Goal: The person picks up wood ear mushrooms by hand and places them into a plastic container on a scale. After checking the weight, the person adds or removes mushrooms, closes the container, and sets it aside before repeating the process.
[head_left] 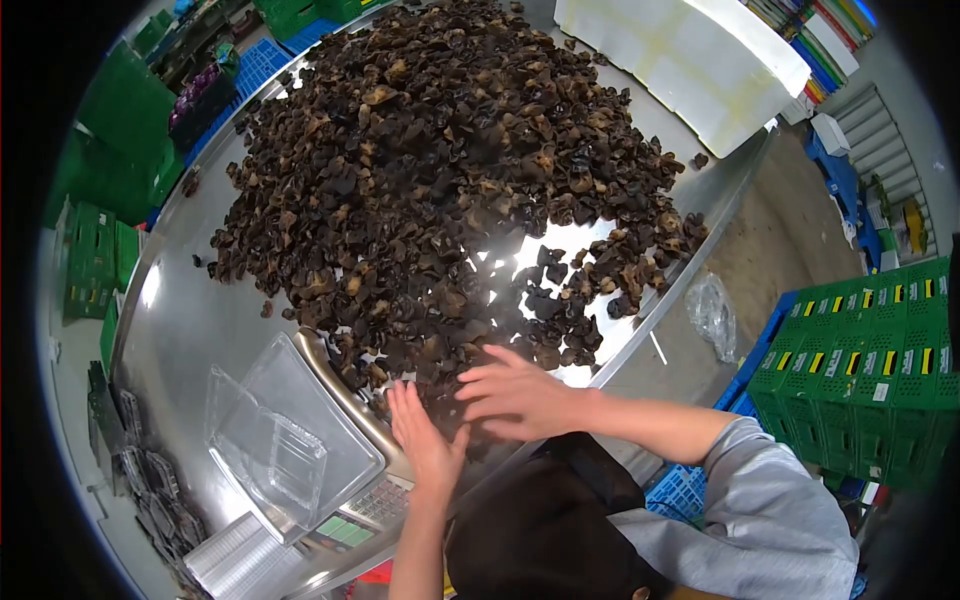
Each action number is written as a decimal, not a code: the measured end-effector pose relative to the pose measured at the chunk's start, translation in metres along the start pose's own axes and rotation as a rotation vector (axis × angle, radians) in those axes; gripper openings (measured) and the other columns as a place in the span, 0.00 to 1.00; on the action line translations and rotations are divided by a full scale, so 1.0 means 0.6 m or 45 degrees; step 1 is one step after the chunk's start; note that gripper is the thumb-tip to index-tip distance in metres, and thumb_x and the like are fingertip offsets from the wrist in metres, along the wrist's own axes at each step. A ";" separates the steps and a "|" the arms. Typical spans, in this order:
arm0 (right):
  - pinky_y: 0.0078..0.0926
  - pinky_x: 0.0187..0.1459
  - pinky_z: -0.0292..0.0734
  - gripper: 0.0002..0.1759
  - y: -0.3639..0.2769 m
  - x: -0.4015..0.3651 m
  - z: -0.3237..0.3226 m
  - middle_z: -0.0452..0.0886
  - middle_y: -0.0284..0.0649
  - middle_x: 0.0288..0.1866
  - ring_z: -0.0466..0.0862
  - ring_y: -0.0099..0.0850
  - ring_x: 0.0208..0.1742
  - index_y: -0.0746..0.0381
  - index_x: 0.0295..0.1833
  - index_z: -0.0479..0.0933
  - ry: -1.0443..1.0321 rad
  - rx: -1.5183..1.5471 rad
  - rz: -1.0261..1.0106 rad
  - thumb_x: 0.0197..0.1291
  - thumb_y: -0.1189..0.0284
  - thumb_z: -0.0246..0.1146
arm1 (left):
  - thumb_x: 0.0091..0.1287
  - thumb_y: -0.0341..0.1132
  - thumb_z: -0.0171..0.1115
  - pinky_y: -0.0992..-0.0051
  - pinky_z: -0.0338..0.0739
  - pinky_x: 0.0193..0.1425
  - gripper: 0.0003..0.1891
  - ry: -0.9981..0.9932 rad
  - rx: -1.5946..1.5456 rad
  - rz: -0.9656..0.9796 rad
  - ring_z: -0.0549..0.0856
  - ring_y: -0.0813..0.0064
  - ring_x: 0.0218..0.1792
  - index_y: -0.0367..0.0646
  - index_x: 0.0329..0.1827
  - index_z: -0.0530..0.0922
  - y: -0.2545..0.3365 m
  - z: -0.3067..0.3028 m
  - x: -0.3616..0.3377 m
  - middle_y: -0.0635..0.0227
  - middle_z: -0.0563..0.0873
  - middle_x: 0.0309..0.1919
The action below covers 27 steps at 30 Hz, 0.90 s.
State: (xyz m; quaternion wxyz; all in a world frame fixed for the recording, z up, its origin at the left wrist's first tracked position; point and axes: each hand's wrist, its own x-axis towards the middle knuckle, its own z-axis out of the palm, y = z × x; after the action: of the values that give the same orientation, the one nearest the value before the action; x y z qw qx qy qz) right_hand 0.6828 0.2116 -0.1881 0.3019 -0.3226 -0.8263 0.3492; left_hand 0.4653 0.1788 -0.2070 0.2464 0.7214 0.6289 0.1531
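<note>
A large heap of dark brown wood ear mushrooms [440,150] is spread over a shiny metal table [180,290]. My left hand [425,440] is at the heap's near edge, beside the scale, its fingers stretched out and the thumb apart. Just to its right, my right hand [525,400] reaches in from the side with fingers spread over the nearest mushrooms. Neither hand visibly grips anything. To the left of my hands stands a weighing scale [345,385] with a keypad, and an open clear plastic container [295,455] rests on it.
Stacked clear plastic trays [245,560] sit beside the scale. A white foam box [690,60] stands at the table's far right. Green crates [860,370] are piled beyond the right edge, near a clear plastic bag [710,315] on the floor. A black cap [530,530] fills the bottom centre.
</note>
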 end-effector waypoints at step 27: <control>0.29 0.46 0.80 0.16 0.131 -0.094 -0.231 0.82 0.36 0.46 0.83 0.31 0.45 0.60 0.49 0.79 0.375 -0.015 0.883 0.53 0.71 0.71 | 0.54 0.23 0.69 0.57 0.59 0.77 0.36 -0.029 -0.174 0.019 0.66 0.47 0.72 0.35 0.69 0.67 0.034 -0.061 -0.024 0.47 0.70 0.69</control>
State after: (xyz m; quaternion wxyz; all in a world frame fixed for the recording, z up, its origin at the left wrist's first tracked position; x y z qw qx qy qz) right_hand 0.8428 0.2659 -0.1847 0.2796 -0.6317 -0.6178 0.3757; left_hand 0.4603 0.1690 -0.1642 0.3010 0.7093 0.6086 0.1895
